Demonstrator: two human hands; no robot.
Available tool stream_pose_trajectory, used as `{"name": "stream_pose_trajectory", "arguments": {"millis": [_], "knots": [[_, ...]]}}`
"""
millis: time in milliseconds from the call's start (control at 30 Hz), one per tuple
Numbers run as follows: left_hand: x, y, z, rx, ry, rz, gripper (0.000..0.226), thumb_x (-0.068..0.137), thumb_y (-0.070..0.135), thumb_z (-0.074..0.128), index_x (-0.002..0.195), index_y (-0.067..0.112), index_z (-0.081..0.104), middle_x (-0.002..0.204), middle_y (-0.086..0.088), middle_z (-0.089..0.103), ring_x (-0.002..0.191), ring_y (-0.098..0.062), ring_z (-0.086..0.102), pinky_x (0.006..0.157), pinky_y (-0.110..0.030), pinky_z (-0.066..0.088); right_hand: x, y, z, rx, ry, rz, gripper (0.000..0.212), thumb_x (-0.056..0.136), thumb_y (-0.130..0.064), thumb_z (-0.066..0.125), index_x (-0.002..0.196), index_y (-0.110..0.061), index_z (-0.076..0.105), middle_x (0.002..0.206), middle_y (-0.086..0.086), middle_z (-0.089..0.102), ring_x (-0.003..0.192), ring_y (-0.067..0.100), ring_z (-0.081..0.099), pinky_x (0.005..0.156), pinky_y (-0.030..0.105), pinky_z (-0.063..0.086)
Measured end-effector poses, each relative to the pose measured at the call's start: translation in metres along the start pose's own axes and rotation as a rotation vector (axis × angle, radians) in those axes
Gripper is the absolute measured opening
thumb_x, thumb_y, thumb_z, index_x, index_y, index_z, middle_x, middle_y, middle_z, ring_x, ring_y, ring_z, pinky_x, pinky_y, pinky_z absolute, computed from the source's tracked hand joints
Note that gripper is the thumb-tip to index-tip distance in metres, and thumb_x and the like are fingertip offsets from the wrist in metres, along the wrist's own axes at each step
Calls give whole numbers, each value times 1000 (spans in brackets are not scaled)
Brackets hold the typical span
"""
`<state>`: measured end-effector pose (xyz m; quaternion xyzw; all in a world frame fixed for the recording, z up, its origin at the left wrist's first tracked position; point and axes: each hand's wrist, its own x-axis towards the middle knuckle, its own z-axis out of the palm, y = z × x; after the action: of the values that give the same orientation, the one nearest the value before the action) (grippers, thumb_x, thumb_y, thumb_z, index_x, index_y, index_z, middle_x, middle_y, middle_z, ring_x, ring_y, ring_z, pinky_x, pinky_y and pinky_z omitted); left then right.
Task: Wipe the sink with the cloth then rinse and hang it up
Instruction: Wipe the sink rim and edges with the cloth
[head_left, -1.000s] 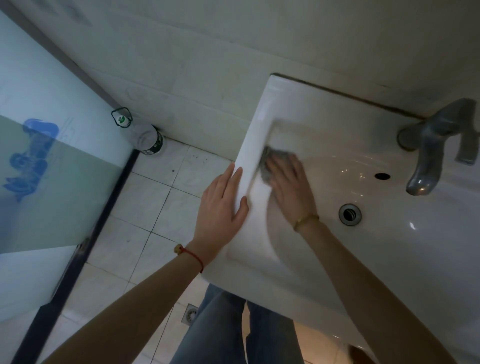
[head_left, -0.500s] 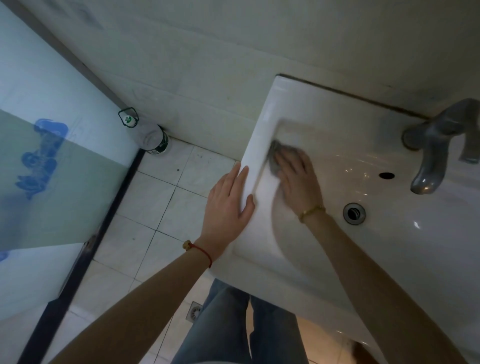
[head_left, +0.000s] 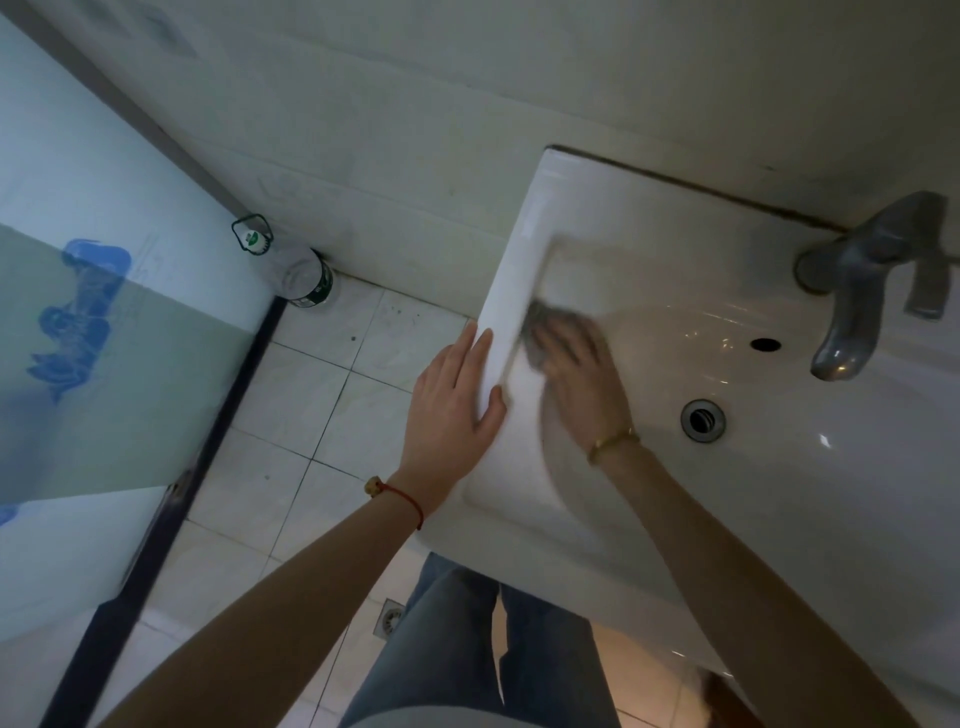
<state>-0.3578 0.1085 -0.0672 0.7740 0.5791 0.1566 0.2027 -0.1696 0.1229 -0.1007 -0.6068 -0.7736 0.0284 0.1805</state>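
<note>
The grey cloth (head_left: 540, 325) is lying against the inner left wall of the white sink (head_left: 649, 249), just below the left rim, and it is mostly covered by the right hand (head_left: 579, 371). Only its upper left part is showing past the fingertips; that area is blurred, so its folds cannot be told. The right hand is lying flat on the cloth with its fingers spread and pointing up toward the wall, pressing the cloth to the basin rather than closing around it. A gold bracelet (head_left: 613, 446) is sitting on that wrist, and the forearm is reaching in over the front rim.

The left hand (head_left: 452, 415) is resting open on the sink's left rim, fingers over the outer edge and thumb on top of the rim, holding nothing. A red cord bracelet (head_left: 402, 499) is circling that wrist.

In the basin, the drain (head_left: 702, 420) is lying well to the right of the cloth, with the overflow hole (head_left: 765, 343) above it. The grey metal tap (head_left: 878, 275) is standing at the back right, its spout hanging over the basin, clear of both hands.

On the tiled floor (head_left: 311, 395), a clear plastic bottle (head_left: 296, 270) with a green label is standing in the corner beside a frosted glass door (head_left: 93, 322). A floor drain (head_left: 389, 618) is showing beside the person's jeans (head_left: 467, 649).
</note>
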Motion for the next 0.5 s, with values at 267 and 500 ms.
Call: {"name": "stream_pose_trajectory", "arguments": {"millis": [267, 500], "knots": [[0, 0, -1, 11, 4, -5, 58, 99, 36, 46, 151, 16, 33, 159, -2, 32, 141, -19, 37, 116, -34, 32, 26, -7, 2, 118, -2, 228, 43, 96, -14, 36, 133, -2, 52, 137, 15, 51, 129, 31, 34, 110, 46, 36], [0, 0, 1, 13, 7, 10, 58, 99, 37, 45, 151, 15, 33, 158, -4, 33, 141, -21, 38, 115, -39, 36, -31, -37, -10, 336, -73, 168, 38, 97, -15, 40, 129, -3, 56, 136, 13, 53, 136, 26, 26, 117, 35, 22]]}}
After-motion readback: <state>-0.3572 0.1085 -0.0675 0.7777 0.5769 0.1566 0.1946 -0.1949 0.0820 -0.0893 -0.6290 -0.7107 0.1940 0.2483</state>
